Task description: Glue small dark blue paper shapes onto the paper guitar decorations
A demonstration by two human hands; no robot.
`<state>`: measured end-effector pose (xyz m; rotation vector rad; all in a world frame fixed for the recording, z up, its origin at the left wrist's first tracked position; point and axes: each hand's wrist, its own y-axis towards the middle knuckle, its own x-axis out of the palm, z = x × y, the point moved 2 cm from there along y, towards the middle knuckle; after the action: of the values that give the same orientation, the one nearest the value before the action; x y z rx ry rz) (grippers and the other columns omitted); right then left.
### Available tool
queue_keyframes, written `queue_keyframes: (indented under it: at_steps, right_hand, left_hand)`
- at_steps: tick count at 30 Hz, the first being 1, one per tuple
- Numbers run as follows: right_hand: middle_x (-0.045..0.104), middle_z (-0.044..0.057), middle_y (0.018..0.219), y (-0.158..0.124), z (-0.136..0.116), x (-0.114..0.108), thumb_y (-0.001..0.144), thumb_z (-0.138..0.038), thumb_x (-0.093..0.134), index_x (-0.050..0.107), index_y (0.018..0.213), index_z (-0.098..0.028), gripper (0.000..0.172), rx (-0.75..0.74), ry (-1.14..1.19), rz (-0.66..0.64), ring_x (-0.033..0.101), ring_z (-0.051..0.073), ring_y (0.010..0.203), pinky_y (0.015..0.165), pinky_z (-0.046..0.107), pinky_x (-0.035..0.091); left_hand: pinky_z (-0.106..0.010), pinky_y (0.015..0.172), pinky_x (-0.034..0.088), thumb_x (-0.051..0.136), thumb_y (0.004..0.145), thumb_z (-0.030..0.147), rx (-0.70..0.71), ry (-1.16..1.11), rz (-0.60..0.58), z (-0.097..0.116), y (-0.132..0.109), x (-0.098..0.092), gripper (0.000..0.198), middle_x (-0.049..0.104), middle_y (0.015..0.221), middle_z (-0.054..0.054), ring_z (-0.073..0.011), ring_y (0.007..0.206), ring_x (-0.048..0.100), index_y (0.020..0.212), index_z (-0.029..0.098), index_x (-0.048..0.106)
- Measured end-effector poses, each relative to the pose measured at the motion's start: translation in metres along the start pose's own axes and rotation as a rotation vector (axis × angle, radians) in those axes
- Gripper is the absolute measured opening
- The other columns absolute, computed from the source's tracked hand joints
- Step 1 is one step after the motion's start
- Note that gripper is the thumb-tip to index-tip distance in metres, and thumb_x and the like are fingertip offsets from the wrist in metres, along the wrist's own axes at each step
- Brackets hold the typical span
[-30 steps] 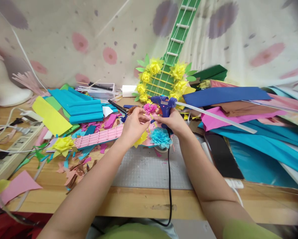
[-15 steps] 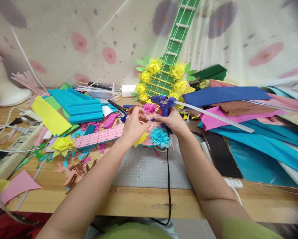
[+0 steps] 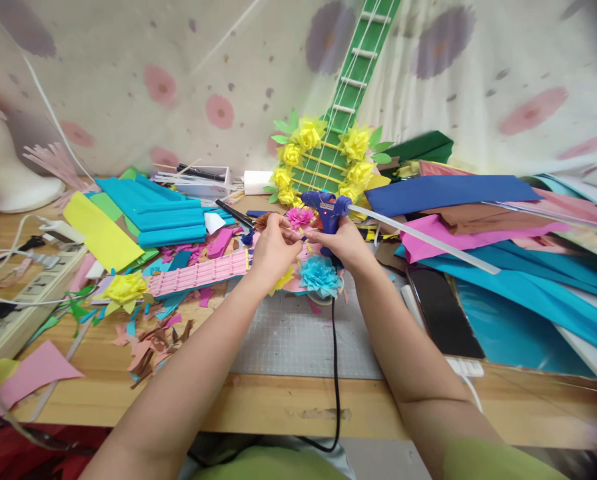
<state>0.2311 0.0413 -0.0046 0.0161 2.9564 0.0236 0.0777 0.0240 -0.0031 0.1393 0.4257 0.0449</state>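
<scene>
In the head view, the pink paper guitar (image 3: 198, 272) spans mid-left to centre, bearing a yellow flower (image 3: 124, 291), magenta flower (image 3: 300, 217) and blue flower (image 3: 320, 275); gluing looks partway, the remainder unclear. The right hand (image 3: 346, 241) wraps the glue gun (image 3: 330, 208); the left hand (image 3: 277, 245) nearly pinches, any hold hidden

Swung the free end of the glue stick (image 3: 423, 240) slightly left and lower; brought the black cord (image 3: 335, 373) a touch left; edged the left hand (image 3: 275, 250) rightward, baring slightly more of the pink guitar neck (image 3: 198, 273).
</scene>
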Motion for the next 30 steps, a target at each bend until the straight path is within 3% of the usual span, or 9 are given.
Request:
queue_keyframes:
  at_steps: [11,16,20,25,30]
  right_hand:
    - [0.065,0.004,0.078,0.006,0.013,0.0,0.053,-0.033,0.077,0.055,0.086,-0.021,0.041,-0.017,-0.072,0.06,0.064,0.025,0.075,0.072,0.043,0.053]
    - [0.064,0.004,0.079,0.007,0.012,-0.002,0.053,-0.032,0.077,0.055,0.087,-0.021,0.041,-0.041,-0.079,0.09,0.063,0.025,0.079,0.073,0.043,0.053]
    - [0.061,0.001,0.071,0.007,0.006,-0.01,0.052,-0.036,0.079,0.053,0.083,-0.022,0.043,-0.012,-0.017,0.081,0.059,0.02,0.065,0.065,0.038,0.051]
    - [0.058,-0.001,0.066,0.006,-0.004,-0.034,0.056,-0.036,0.078,0.053,0.074,-0.021,0.034,-0.099,0.023,0.129,0.055,0.015,0.061,0.063,0.034,0.048]
    - [0.059,-0.002,0.062,0.007,-0.006,-0.055,0.052,-0.03,0.08,0.055,0.075,-0.02,0.035,-0.098,0.125,0.219,0.052,0.013,0.054,0.055,0.029,0.043]
  left_hand:
    - [-0.027,0.066,0.049,0.072,0.067,0.013,-0.105,-0.196,0.018,-0.015,0.006,0.003,0.037,0.063,0.066,0.006,-0.0137,0.064,0.064,0.084,0.023,0.039]
    - [-0.031,0.074,0.05,0.064,0.074,0.012,-0.127,-0.039,0.034,-0.017,0.014,-0.009,0.03,0.067,0.077,0.002,-0.0173,0.08,0.068,0.088,0.023,0.039]
    - [-0.032,0.079,0.049,0.057,0.08,0.01,-0.034,0.253,-0.158,-0.007,0.015,-0.017,0.022,0.071,0.083,-0.001,-0.0193,0.088,0.069,0.094,0.022,0.045]
    - [-0.03,0.081,0.046,0.058,0.076,0.008,0.222,0.503,-0.455,0.005,0.016,-0.02,0.035,0.074,0.1,-0.001,-0.0194,0.098,0.067,0.107,0.023,0.051]
    - [-0.03,0.079,0.045,0.057,0.077,0.009,0.351,0.638,-0.572,0.003,0.022,-0.017,0.037,0.074,0.106,0.001,-0.0212,0.103,0.065,0.111,0.024,0.052]
